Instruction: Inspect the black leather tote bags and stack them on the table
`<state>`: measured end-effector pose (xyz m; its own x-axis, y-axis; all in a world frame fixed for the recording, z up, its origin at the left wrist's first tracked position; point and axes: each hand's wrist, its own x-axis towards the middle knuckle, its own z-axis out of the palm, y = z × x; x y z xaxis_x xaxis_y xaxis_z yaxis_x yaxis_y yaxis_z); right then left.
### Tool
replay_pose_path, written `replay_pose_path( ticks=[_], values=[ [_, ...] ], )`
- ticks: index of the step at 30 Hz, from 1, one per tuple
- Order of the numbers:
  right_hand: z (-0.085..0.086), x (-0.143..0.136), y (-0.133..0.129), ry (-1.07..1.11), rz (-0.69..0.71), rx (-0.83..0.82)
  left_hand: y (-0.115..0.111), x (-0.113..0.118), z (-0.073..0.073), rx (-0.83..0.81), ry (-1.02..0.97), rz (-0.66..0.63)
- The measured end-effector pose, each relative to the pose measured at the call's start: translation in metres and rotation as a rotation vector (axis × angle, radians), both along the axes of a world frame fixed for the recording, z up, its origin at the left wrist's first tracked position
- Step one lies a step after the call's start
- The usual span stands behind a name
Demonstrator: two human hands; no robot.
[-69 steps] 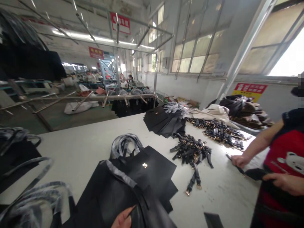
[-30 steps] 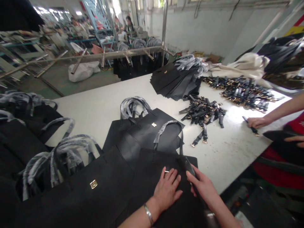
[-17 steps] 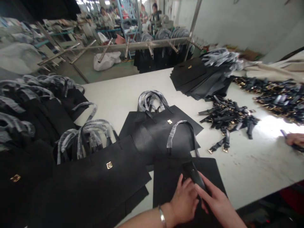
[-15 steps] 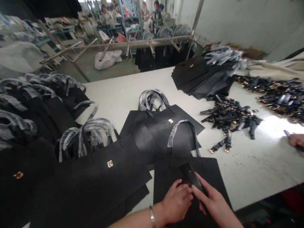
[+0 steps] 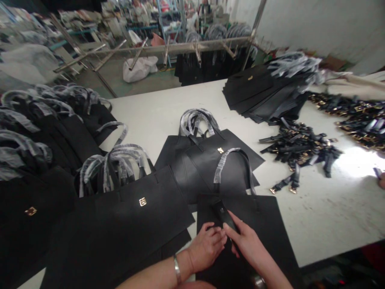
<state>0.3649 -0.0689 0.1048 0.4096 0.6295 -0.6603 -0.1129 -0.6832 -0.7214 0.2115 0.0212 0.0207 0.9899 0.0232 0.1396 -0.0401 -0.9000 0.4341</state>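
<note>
A black bag panel point(image 5: 264, 224) with one plastic-wrapped handle point(image 5: 221, 164) lies at the front of the table. Over it, my right hand point(image 5: 243, 237) is closed round a dark strap-like piece point(image 5: 224, 212), which points up and to the left. My left hand point(image 5: 207, 245), with a metal bangle at the wrist, rests on the panel, its curled fingertips against my right thumb. Whether those left fingers pinch anything is hidden. Left of my hands lies a black bag stack point(image 5: 120, 220) with a gold clasp point(image 5: 142, 201).
More black panels point(image 5: 180, 160) lie behind my hands. Buckled straps point(image 5: 300, 144) are heaped at the right, near fanned panels point(image 5: 258, 92). Wrapped-handle bags point(image 5: 60, 136) fill the left side. A metal rack point(image 5: 180, 48) stands beyond the table. Another person's hand point(image 5: 381, 180) shows at the right edge.
Both my hands have shifted left over the panel, along with the dark piece. The other person's hand has moved mostly out of view at the right. The view has shifted slightly.
</note>
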Motion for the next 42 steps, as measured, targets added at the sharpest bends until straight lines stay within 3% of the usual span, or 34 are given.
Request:
replay_pose_path(
  ticks=[5, 12, 15, 19, 24, 29, 32, 34, 37, 39, 42],
  values=[
    [0.001, -0.003, -0.014, 0.072, -0.011, -0.031, 0.0, 0.001, 0.003, -0.01, 0.001, 0.024],
    [0.012, -0.003, 0.02, -0.058, -0.062, 0.056, 0.001, 0.0, 0.004, -0.005, 0.043, 0.029],
    [0.021, 0.008, 0.012, -0.164, -0.182, 0.137, -0.001, -0.001, 0.004, -0.001, 0.037, 0.043],
    [0.042, 0.036, -0.038, -0.219, -0.42, 0.117, 0.003, 0.009, 0.011, -0.056, 0.009, 0.107],
    [0.065, 0.053, -0.115, -0.219, -0.791, 0.05, 0.04, 0.051, 0.035, 0.058, 0.039, 0.418],
    [0.056, 0.042, -0.182, -0.185, -1.162, -0.077, 0.075, 0.092, 0.044, 0.065, 0.296, 0.536],
    [0.046, 0.032, -0.202, -0.103, -1.189, -0.142, 0.084, 0.101, 0.046, -0.125, 0.469, 0.611],
    [0.041, 0.027, -0.203, -0.052, -1.161, -0.162, 0.088, 0.1, 0.05, -0.337, 0.454, 0.604],
    [0.035, 0.023, -0.192, -0.019, -1.108, -0.141, 0.097, 0.086, 0.066, -0.633, 0.263, 0.486],
    [0.03, 0.022, -0.183, -0.019, -1.062, -0.105, 0.108, 0.065, 0.085, -0.743, 0.223, 0.459],
    [0.018, 0.024, -0.173, -0.02, -0.942, -0.048, 0.141, 0.016, 0.117, -0.756, 0.28, 0.54]
  ],
)
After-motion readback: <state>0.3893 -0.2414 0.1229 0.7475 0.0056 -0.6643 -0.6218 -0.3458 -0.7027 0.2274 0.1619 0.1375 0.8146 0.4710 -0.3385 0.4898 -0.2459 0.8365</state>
